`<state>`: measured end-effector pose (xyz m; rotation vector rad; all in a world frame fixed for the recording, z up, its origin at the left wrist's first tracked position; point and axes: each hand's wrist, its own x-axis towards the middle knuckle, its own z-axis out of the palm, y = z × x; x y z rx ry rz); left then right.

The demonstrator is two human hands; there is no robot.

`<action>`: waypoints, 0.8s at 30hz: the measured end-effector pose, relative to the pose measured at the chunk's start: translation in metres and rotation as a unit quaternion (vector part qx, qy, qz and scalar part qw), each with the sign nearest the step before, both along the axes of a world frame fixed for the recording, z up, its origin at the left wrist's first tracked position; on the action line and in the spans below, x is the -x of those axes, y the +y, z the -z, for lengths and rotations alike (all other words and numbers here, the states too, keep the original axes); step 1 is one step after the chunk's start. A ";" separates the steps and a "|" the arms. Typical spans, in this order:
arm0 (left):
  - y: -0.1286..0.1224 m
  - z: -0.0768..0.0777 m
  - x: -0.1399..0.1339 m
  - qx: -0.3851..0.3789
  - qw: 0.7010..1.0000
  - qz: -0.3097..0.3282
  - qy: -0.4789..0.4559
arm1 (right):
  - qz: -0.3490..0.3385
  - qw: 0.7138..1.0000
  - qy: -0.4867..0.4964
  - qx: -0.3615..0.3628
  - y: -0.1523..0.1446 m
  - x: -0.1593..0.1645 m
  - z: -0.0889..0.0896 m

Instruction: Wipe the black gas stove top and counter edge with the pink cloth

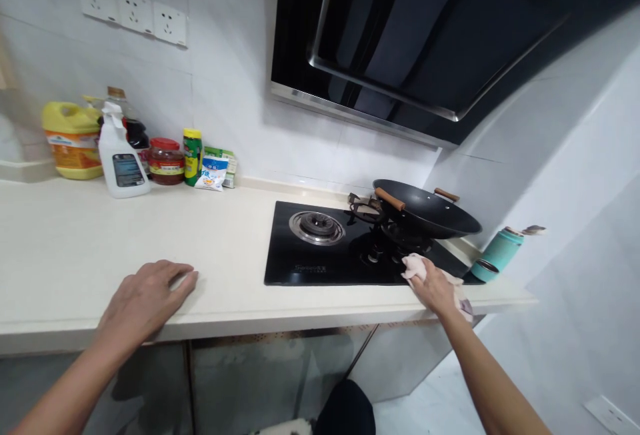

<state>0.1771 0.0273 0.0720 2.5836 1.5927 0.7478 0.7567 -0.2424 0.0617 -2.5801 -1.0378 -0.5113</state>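
Note:
My right hand [435,288] is closed around a pale cloth [415,267], pressing it on the front right part of the black gas stove [300,272]. A loose end of the cloth hangs past the counter's front edge. Behind that hand, a black wok [425,208] with wooden handles sits over the right burner. The left burner [318,225] is bare, without a pot support. My left hand [145,295] rests on the white counter [230,248] left of the stove, fingers loosely stretched and nothing in it.
Along the wall stand a yellow jug [75,142], a white spray bottle [121,155], a red-lidded jar [167,162], a green bottle [193,158] and a small packet [214,174]. A turquoise container [503,248] is right of the stove. The range hood [380,42] overhangs.

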 end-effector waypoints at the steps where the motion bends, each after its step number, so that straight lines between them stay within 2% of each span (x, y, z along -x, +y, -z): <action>1: -0.001 0.000 -0.001 -0.003 1.000 0.000 0.000 | -0.023 1.000 -0.011 0.002 0.006 0.016 0.001; 7: -0.011 -0.005 -0.003 -0.029 1.000 0.003 -0.002 | -0.190 0.981 -0.039 -0.011 0.050 0.115 0.001; 12: -0.016 -0.007 -0.004 -0.033 0.999 0.001 0.002 | -0.238 0.971 -0.001 0.009 0.096 0.201 -0.012; 15: -0.015 -0.007 -0.003 -0.030 1.000 0.006 -0.003 | -0.305 0.952 0.029 0.025 0.119 0.254 -0.019; 20: -0.014 -0.009 -0.003 -0.022 0.999 0.012 -0.019 | -0.448 0.888 0.097 -0.031 0.144 0.319 -0.019; 24: -0.014 -0.009 -0.001 -0.014 1.000 0.014 -0.022 | -0.541 0.802 0.224 -0.120 0.151 0.351 -0.018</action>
